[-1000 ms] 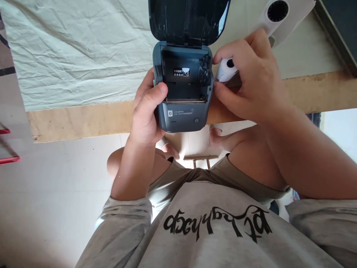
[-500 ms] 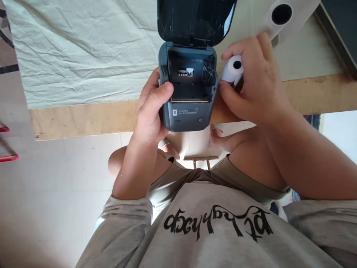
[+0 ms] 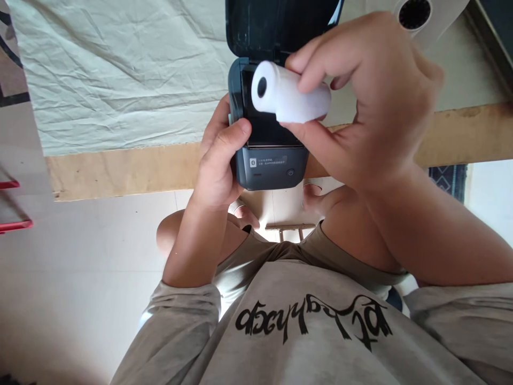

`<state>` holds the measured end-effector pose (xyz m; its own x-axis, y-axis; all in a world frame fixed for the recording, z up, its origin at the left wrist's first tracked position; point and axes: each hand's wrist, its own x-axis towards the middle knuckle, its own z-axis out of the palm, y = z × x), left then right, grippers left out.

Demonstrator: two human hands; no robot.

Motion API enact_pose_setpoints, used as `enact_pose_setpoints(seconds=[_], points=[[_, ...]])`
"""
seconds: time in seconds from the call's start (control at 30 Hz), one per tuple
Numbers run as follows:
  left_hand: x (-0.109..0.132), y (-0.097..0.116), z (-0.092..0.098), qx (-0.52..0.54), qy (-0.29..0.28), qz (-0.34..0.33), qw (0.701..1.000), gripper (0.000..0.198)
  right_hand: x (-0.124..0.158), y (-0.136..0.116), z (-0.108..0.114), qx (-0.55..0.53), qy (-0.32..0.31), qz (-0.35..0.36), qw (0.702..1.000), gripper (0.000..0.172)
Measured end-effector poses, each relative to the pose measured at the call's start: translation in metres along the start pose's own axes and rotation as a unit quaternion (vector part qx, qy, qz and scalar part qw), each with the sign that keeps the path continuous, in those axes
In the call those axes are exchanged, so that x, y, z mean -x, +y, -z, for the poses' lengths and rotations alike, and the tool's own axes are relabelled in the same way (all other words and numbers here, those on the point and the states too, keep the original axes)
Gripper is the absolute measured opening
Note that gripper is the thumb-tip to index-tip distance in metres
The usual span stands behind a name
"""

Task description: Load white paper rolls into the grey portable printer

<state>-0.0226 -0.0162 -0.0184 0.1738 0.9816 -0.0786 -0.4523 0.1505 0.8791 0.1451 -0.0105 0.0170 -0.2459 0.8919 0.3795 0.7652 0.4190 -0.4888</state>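
Observation:
A dark blue-grey label printer (image 3: 266, 168) is held at the table's front edge, its black lid (image 3: 268, 27) swung up and back. My left hand (image 3: 220, 149) grips the printer's left side, thumb on the rim of the paper bay. Pinched between the thumb and fingers of my right hand (image 3: 360, 101) is a small white paper roll (image 3: 296, 95) with a dark core hole facing left. The roll is tilted over the printer's bay and hides most of its inside; whether it touches the printer I cannot tell.
A larger white roll (image 3: 436, 21) with a dark core lies at the back right, beside a dark flat object (image 3: 495, 32) with a raised edge. A wrinkled pale green cloth (image 3: 132, 69) covers the table's left. The wooden table edge (image 3: 120, 174) runs across, above my knees.
My right hand has lifted the paper roll from beside the printer and carried it left over the bay, turning it sideways. My left hand and the printer stay nearly in place.

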Motion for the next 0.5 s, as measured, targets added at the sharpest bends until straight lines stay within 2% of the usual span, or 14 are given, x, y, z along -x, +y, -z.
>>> enact_pose_setpoints(seconds=[0.1, 0.2, 0.33, 0.43, 0.47, 0.5], points=[[0.001, 0.002, -0.001, -0.016, 0.002, 0.012, 1.0, 0.031, -0.004, -0.002, -0.004, 0.011, 0.03, 0.054, 0.998, 0.01], [0.003, 0.006, -0.003, -0.032, 0.004, 0.016, 0.999, 0.035, -0.003, 0.001, -0.009, -0.004, 0.039, 0.049, 0.998, 0.011], [0.002, 0.005, 0.003, -0.027, -0.042, -0.012, 0.999, 0.034, 0.008, 0.004, -0.013, -0.049, 0.08, 0.156, 0.983, 0.006], [-0.007, -0.005, 0.015, -0.004, -0.082, -0.066, 0.994, 0.051, 0.015, 0.008, -0.013, -0.065, 0.065, 0.218, 0.972, 0.001], [-0.01, -0.009, 0.02, -0.021, -0.134, -0.074, 0.988, 0.063, 0.016, 0.01, -0.013, -0.076, 0.058, 0.232, 0.968, 0.004], [-0.012, -0.012, 0.024, -0.032, -0.127, -0.082, 0.988, 0.068, 0.016, 0.012, -0.012, -0.104, 0.054, 0.232, 0.966, 0.008]])
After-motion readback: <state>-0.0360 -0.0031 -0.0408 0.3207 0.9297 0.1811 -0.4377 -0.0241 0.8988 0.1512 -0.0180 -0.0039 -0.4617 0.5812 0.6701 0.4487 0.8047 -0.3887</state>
